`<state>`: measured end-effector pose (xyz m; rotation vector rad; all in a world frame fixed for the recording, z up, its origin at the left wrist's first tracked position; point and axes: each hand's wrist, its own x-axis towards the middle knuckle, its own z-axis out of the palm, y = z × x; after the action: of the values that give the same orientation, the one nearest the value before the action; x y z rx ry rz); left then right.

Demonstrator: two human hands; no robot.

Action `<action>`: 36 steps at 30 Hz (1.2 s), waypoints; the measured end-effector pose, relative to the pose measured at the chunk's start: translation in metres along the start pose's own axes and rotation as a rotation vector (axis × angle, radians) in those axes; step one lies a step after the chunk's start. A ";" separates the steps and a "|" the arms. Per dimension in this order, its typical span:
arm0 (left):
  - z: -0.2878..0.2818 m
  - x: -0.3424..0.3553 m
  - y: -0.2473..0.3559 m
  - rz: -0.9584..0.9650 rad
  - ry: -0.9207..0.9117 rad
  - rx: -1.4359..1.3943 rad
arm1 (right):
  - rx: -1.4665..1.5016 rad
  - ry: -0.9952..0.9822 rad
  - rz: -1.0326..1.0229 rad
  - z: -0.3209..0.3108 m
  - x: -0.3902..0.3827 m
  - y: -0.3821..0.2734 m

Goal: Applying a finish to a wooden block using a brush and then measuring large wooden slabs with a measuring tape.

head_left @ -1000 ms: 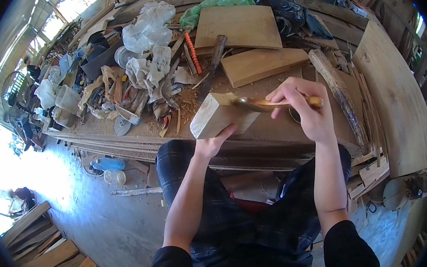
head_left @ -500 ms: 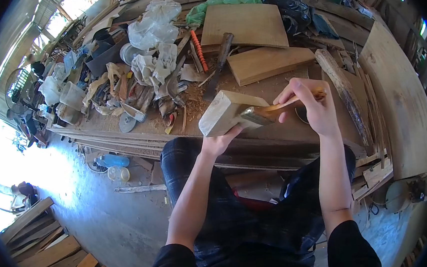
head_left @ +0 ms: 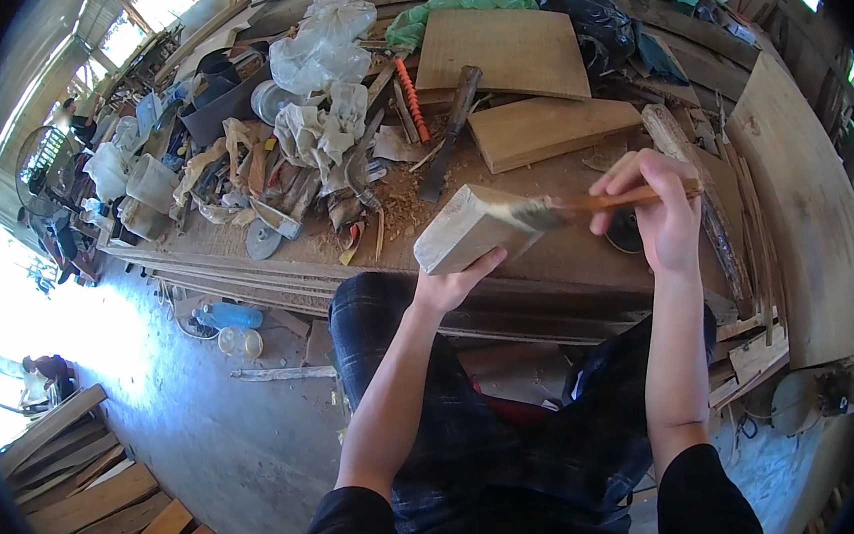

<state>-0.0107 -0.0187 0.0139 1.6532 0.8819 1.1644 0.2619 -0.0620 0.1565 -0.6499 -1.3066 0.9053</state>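
We see a pale, smooth-sawn rectangular wooden block [head_left: 464, 229], a brush with an orange wooden handle [head_left: 597, 200], crinkled glossy clear plastic bags [head_left: 324, 39], and a rough, sawdust-strewn wooden surface [head_left: 566, 251].

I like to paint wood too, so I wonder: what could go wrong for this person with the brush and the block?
The left hand holds the wooden block up off the workbench from below only, so the brush in the right hand might push it loose. The block hangs over the person's lap, so drips could land on the trousers. Sawdust lies close and could stick to a wet surface.
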 end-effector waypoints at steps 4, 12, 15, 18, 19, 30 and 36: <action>0.000 0.001 0.002 -0.011 -0.012 -0.002 | 0.074 0.100 0.096 -0.005 -0.003 0.002; 0.000 -0.001 0.000 0.015 0.013 -0.020 | -0.034 -0.106 0.051 0.009 -0.001 0.000; 0.000 -0.001 0.001 0.002 0.010 -0.014 | -0.031 -0.115 0.045 0.009 -0.003 -0.004; 0.002 0.000 0.001 -0.010 0.011 -0.031 | -0.014 -0.124 0.033 0.009 -0.005 -0.007; 0.002 0.000 0.001 -0.019 0.013 -0.057 | -0.013 -0.124 0.032 0.010 -0.006 -0.008; 0.007 0.000 -0.009 0.030 -0.034 0.010 | -0.112 -0.130 0.051 0.023 -0.011 -0.018; -0.003 -0.001 -0.004 -0.033 0.054 -0.062 | -0.054 -0.016 -0.051 0.022 -0.005 -0.005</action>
<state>-0.0146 -0.0176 0.0099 1.5584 0.8946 1.2067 0.2417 -0.0711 0.1616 -0.6497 -1.3597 0.8380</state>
